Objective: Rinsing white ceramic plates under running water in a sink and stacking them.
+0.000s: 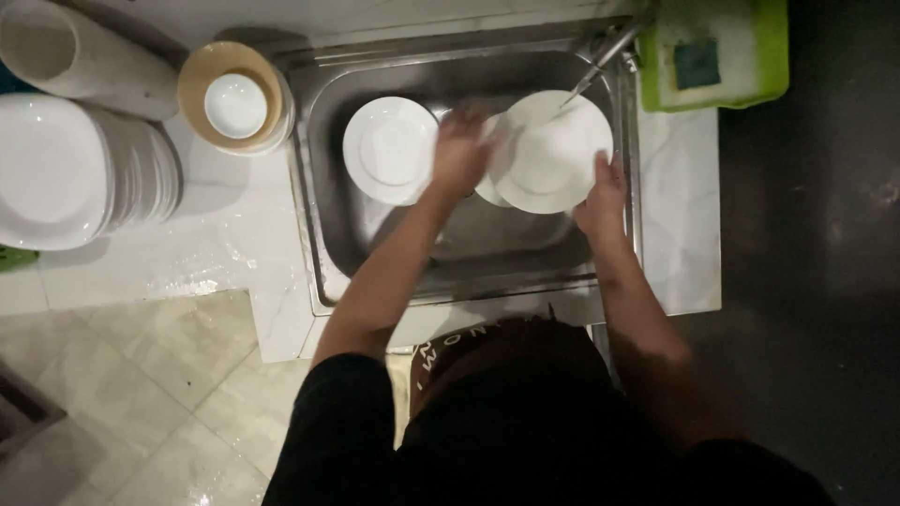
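Over the steel sink point(323, 201) my right hand point(602, 192) grips the lower right rim of a white plate point(553, 155), held tilted under the tap point(605, 52). My left hand point(459, 150) presses against the plate's left edge, fingers spread on its face. Another white plate edge shows just behind the held one. A second white plate point(389, 150) lies in the sink to the left of my left hand.
A tall stack of white plates point(80, 173) stands on the wet counter at left, beside a tan bowl stack holding a small white bowl point(234, 103). A white cylinder point(70, 52) lies at top left. A green tray with a sponge point(698, 61) sits right of the tap.
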